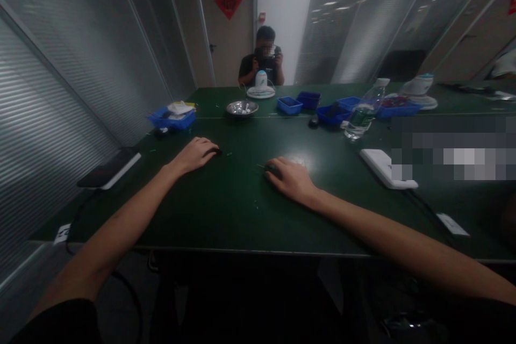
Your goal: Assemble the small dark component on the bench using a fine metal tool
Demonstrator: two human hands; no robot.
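Smooth, softly glossy tabletop (229,220), shiny metal bowl (242,115), clear plastic bottle (364,114), plastic tray (290,109)

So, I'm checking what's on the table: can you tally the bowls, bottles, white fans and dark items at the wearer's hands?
Bowl: 1
Bottle: 1
White fans: 2
Dark items: 2, one at the left hand, one at the right hand, both partly covered
Total: 6
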